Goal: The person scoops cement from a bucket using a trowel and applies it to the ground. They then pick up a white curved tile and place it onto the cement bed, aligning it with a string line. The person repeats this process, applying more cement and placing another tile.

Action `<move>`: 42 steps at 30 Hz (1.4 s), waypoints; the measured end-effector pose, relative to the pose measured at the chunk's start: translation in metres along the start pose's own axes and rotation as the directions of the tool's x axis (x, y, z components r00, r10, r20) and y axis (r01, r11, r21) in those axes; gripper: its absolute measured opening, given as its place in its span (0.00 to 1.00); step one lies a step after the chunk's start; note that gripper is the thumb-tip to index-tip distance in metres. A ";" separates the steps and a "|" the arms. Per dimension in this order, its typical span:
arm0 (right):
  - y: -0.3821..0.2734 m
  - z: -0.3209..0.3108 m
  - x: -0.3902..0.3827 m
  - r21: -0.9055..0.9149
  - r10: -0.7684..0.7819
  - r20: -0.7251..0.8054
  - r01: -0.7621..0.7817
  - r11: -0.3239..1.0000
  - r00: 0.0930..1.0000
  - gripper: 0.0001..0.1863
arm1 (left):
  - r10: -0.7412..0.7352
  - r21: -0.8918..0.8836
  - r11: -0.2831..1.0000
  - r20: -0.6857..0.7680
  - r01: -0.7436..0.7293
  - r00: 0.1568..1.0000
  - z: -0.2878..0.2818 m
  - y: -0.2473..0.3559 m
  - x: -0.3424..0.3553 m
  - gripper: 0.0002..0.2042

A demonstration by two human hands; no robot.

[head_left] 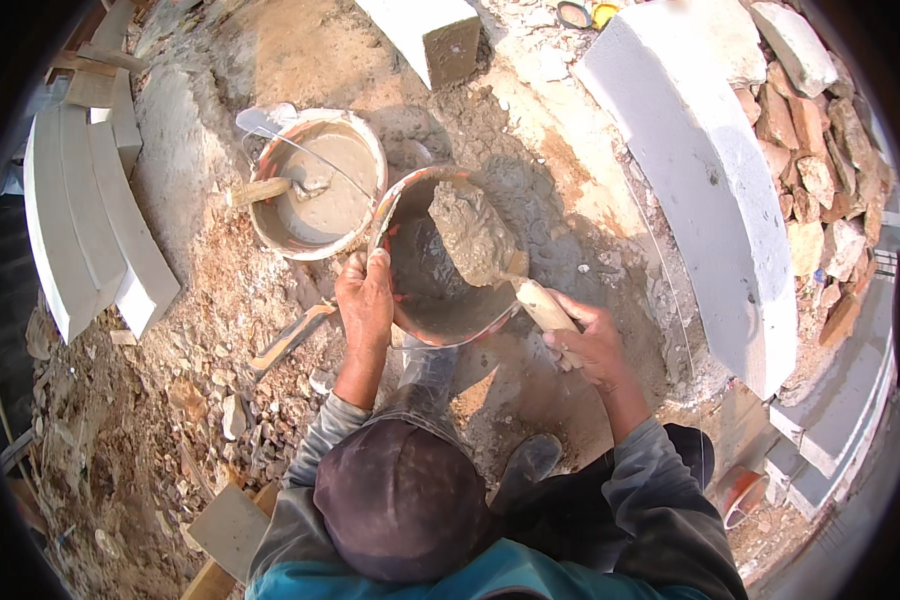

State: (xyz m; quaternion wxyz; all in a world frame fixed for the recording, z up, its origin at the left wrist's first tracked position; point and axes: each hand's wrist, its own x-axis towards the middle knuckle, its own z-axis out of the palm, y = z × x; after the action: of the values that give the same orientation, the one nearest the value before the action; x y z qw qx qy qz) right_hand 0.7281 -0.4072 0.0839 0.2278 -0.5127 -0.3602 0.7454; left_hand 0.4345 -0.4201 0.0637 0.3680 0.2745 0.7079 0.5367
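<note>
My left hand is closed on the near left rim of an orange bucket smeared with grey mortar, thumb over the edge. In my right hand is the wooden handle of a trowel. A thick heap of wet mortar covers the trowel's blade, which is over the bucket's mouth. More mortar coats the bucket's inside. Beside it on the left, a second bucket contains thin grey liquid, with a wooden-handled tool resting across its rim.
A tool with an orange and black handle lies on stony ground near my left wrist. Long pale stone blocks run along the right, with broken stones behind. More pale blocks stand at the left. Spilled mortar lies beyond the bucket.
</note>
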 end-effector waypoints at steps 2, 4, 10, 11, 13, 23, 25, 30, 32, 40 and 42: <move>-0.038 0.004 0.001 -0.040 -0.043 -0.091 0.039 0.998 0.995 0.31 | -0.025 -0.032 0.999 -0.038 0.024 0.999 -0.005 -0.005 0.004 0.10; -0.060 0.005 0.025 -0.112 -0.125 -0.169 0.107 0.988 0.978 0.32 | -0.066 -0.023 0.998 -0.036 0.065 0.997 -0.003 -0.004 0.005 0.10; -0.068 0.005 0.183 -0.835 -0.506 -0.163 0.154 0.528 0.847 0.34 | -0.031 -0.002 1.000 -0.014 0.031 0.999 0.008 0.000 0.000 0.10; -0.070 0.012 0.188 -0.892 -0.524 -0.156 0.109 0.439 0.838 0.34 | -0.035 0.001 0.999 -0.015 0.035 0.999 0.005 0.004 0.000 0.10; -0.064 0.011 0.176 -0.924 -0.607 -0.137 0.120 0.364 0.783 0.32 | -0.048 -0.007 0.999 -0.018 0.048 0.999 0.009 0.005 -0.003 0.11; -0.001 0.001 0.041 -0.920 -0.465 0.341 0.393 0.015 0.817 0.31 | 0.091 0.212 0.970 0.147 -0.121 0.985 0.019 0.012 -0.005 0.13; 0.017 0.001 0.056 -0.928 -0.453 0.367 0.354 -0.117 0.812 0.30 | 0.106 0.246 0.957 0.205 -0.156 0.973 0.029 0.013 -0.012 0.13; 0.028 0.002 0.032 -0.926 -0.196 0.377 0.362 -0.111 0.905 0.34 | 0.100 0.366 0.916 0.188 -0.164 0.977 0.014 0.005 -0.012 0.13; 0.031 -0.005 0.029 -0.930 -0.422 0.361 0.351 -0.104 0.832 0.32 | 0.138 0.405 0.890 0.201 -0.210 0.970 0.019 0.011 -0.019 0.14; 0.029 -0.001 0.038 -0.839 -0.157 0.244 0.290 0.461 0.957 0.32 | 0.261 0.390 0.823 0.387 -0.414 0.884 0.021 0.038 -0.026 0.11; 0.032 -0.009 0.048 -0.652 -0.196 0.297 0.348 0.674 0.935 0.35 | 0.269 0.408 0.804 0.398 -0.432 0.877 0.021 0.040 -0.026 0.13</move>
State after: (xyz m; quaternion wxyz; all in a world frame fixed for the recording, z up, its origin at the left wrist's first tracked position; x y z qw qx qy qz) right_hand 0.7201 -0.3911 0.0282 0.0898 -0.4220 -0.7069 0.5605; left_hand 0.4662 -0.4179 0.1053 0.2902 0.5689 0.6857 0.3492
